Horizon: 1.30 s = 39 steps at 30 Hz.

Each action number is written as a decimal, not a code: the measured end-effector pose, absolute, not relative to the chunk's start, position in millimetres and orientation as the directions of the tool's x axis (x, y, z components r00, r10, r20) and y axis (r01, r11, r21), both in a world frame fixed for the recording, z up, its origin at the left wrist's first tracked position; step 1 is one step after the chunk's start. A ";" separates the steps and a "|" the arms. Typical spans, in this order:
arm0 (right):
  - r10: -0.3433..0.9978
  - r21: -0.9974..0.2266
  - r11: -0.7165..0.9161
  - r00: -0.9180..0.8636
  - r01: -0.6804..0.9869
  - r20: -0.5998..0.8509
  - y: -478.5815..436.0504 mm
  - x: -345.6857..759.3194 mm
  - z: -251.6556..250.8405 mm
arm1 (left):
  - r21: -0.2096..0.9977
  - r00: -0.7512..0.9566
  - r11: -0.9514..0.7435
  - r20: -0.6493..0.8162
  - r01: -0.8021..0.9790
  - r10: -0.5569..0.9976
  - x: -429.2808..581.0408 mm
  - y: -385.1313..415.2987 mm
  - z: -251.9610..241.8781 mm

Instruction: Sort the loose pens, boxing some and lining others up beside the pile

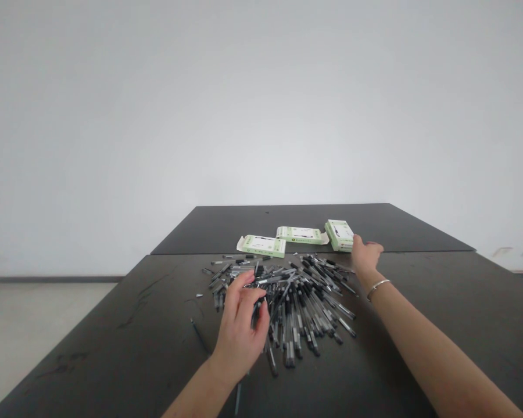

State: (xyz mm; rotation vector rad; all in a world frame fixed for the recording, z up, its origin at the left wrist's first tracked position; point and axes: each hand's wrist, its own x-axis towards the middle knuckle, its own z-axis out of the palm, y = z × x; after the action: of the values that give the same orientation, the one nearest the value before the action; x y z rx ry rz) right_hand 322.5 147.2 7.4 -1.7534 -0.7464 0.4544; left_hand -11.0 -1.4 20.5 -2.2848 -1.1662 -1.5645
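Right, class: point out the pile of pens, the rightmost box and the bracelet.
pile of pens [297, 295]: head view, middle of the heap.
rightmost box [340, 231]: head view, its top face.
bracelet [378, 285]: head view, band on the wrist.

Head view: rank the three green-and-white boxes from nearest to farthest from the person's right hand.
1. The right box: right beside the right hand, at the far right of the row; contact is too close to call.
2. The middle box: further left, behind the pens.
3. The left box: the far left end of the row.
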 end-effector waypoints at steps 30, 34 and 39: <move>0.995 -0.099 0.027 -0.017 0.995 0.101 249.7 276.4 -0.2 | 0.313 0.166 -0.672 0.819 0.671 0.549 -9.9 -3.0 18.3; 0.985 -0.109 0.029 -0.009 0.994 0.174 239.2 274.7 3.8 | 0.290 0.180 -0.672 0.824 0.681 0.538 -10.0 -1.5 17.3; 0.943 -0.123 0.063 -0.018 0.990 0.334 216.9 261.6 27.6 | 0.288 0.186 -0.665 0.817 0.689 0.546 -10.4 1.0 15.9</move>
State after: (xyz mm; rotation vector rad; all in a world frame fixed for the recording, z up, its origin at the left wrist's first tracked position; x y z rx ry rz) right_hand 261.6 216.9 27.6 -1.9390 -2.0219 -0.2060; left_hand -10.4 1.0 15.9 -2.3042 -1.2104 -1.4869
